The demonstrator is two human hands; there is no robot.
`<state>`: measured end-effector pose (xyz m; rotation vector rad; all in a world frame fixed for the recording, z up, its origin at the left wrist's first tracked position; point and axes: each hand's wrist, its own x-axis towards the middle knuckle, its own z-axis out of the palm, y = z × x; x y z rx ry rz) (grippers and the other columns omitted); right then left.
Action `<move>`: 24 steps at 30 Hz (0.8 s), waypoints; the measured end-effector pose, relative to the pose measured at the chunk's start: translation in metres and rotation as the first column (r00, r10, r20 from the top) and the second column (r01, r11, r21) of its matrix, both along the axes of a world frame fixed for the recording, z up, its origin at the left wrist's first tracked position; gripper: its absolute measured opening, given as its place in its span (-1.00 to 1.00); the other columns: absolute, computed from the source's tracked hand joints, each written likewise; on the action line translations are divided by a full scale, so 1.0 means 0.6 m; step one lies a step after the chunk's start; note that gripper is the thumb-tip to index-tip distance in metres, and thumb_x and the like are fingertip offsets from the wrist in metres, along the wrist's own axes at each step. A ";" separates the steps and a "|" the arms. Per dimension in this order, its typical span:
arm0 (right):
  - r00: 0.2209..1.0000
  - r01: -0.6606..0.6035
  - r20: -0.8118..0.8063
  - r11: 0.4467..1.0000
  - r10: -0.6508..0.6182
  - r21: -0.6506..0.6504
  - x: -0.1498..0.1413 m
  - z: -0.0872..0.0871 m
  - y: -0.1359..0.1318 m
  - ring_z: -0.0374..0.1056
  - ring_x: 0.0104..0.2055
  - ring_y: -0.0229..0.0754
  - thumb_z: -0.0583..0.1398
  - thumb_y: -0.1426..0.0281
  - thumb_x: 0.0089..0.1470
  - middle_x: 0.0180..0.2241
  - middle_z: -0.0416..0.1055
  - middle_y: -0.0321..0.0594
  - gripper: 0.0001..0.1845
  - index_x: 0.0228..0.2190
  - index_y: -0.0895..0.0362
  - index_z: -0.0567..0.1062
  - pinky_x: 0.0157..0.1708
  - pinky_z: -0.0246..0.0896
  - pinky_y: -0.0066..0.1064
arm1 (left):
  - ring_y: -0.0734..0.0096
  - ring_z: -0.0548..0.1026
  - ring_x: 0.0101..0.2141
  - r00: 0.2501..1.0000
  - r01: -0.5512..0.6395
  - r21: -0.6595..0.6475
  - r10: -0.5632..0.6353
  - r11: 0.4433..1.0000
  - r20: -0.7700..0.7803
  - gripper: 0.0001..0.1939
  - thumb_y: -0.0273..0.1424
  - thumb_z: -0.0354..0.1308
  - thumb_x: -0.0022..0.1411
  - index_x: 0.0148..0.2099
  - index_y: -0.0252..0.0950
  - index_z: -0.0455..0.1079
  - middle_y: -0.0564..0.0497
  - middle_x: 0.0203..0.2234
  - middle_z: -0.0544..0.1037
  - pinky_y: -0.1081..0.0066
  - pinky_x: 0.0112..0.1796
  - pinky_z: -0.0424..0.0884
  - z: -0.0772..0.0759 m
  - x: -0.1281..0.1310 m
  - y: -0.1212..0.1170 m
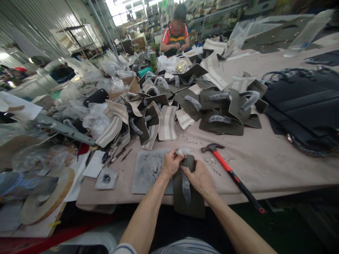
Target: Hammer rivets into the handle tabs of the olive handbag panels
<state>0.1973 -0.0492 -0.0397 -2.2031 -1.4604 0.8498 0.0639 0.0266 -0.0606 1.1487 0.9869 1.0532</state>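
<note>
Both my hands meet over an olive-green leather panel (pixel 191 204) that hangs over the near edge of the table (pixel 265 165). My left hand (pixel 171 163) is closed in a pinch on the panel's top end, with a taped fingertip showing. My right hand (pixel 198 178) presses down on the panel with its fingers curled on it. A strap wrapped in clear plastic (pixel 186 188) runs down the panel's middle. Under my left hand lies a grey worn work pad (pixel 148 171).
A claw hammer with a red and black handle (pixel 233 176) lies right of my hands, with small metal bits (pixel 210 163) beside it. A heap of similar olive panels (pixel 212 102) and cream-backed pieces (pixel 168 123) fills the middle. Dark bags (pixel 304 106) lie right. A person in an apron (pixel 175 35) works at the far end.
</note>
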 end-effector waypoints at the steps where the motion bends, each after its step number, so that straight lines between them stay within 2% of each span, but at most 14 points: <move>1: 0.999 -0.021 0.028 1.000 0.020 0.010 -0.003 -0.006 -0.003 0.33 0.10 0.20 0.20 0.03 0.10 0.04 0.36 0.17 -0.30 0.09 0.25 0.28 -0.01 0.23 -0.13 | 0.31 0.62 -0.30 1.000 0.001 -0.005 -0.001 1.000 0.001 -0.77 -0.32 0.33 0.16 -0.22 -0.34 0.42 -0.05 -0.35 0.63 0.33 -0.16 0.53 0.000 0.001 0.000; 4: 0.995 -0.095 0.041 0.995 0.094 0.024 0.000 -0.020 -0.013 0.27 0.16 0.19 0.28 0.10 0.01 0.09 0.32 0.14 -0.18 0.17 0.25 0.20 0.05 0.20 -0.11 | 0.31 0.61 -0.31 1.000 0.016 -0.016 -0.016 1.000 0.008 -0.76 -0.31 0.34 0.15 -0.22 -0.34 0.42 -0.04 -0.36 0.63 0.33 -0.18 0.53 -0.002 0.001 -0.001; 7: 0.994 -0.108 0.039 0.994 0.107 0.017 0.006 -0.023 -0.017 0.25 0.18 0.19 0.30 0.08 -0.03 0.12 0.28 0.12 -0.10 0.21 0.24 0.16 0.06 0.20 -0.09 | 0.32 0.61 -0.32 0.999 0.043 -0.008 -0.043 0.999 0.008 -0.75 -0.29 0.34 0.15 -0.23 -0.34 0.43 -0.05 -0.36 0.63 0.34 -0.19 0.52 -0.002 -0.002 -0.001; 17: 0.994 -0.094 0.061 0.995 0.092 0.028 0.003 -0.023 -0.015 0.25 0.17 0.18 0.31 0.09 -0.01 0.12 0.29 0.10 -0.13 0.20 0.24 0.18 0.06 0.20 -0.06 | 0.35 0.58 -0.30 0.992 0.128 -0.004 -0.128 0.992 -0.016 -0.68 -0.22 0.38 0.13 -0.23 -0.36 0.46 -0.07 -0.35 0.62 0.37 -0.17 0.50 -0.002 -0.010 0.000; 24: 0.995 -0.090 0.041 0.996 0.089 0.028 0.005 -0.025 -0.014 0.24 0.18 0.18 0.31 0.08 -0.02 0.13 0.29 0.12 -0.10 0.21 0.25 0.18 0.09 0.18 -0.07 | 0.32 0.57 -0.27 0.980 0.180 0.058 -0.175 0.982 -0.092 -0.75 -0.26 0.32 0.18 -0.22 -0.35 0.46 -0.08 -0.33 0.62 0.36 -0.17 0.49 0.003 -0.013 -0.001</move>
